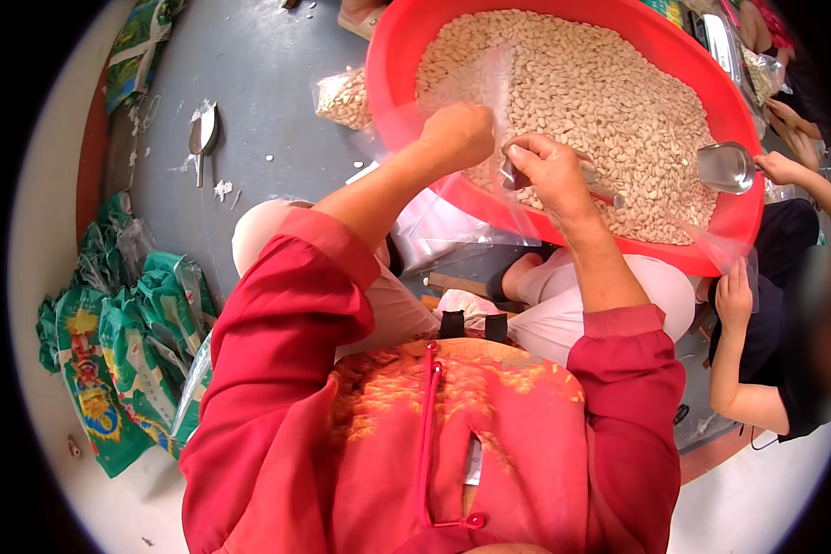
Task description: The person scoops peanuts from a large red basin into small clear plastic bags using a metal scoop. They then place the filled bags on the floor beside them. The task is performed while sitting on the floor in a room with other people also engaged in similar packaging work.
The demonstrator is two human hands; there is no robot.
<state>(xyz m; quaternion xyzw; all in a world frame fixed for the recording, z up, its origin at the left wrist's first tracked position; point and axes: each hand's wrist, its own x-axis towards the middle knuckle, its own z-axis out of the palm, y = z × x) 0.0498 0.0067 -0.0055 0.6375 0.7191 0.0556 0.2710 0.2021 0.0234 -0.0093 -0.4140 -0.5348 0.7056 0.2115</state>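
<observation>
Item: bag-filling at a red basin (397, 83) heaped with pale seeds (582, 92).

Left hand (457, 134): fingers curled shut over the top edge of a clear bag (489, 83), which is held upright just above the knuckles, its mouth toward the seeds. Forearm raised from the lower left, red sleeve pushed back to the elbow.

Right hand (552, 171): fingers closed round the handle of a scoop (600, 189), which runs out past the fingertips across the seeds. The scoop's bowl is not clearly made out; whether it is loaded cannot be told. Wrist bent down, forearm entering from below.

Step judged in hand: seeds being scooped for the bag. Next move judged to call for the scoop to be brought level to the bag mouth, which must be kept open.

Beyond the fingertips: a second metal scoop (725, 166), held by a co-worker's hand (777, 168). Left of the knuckles: a filled bag (343, 97) on the grey floor (268, 74); a spare scoop (203, 134).
</observation>
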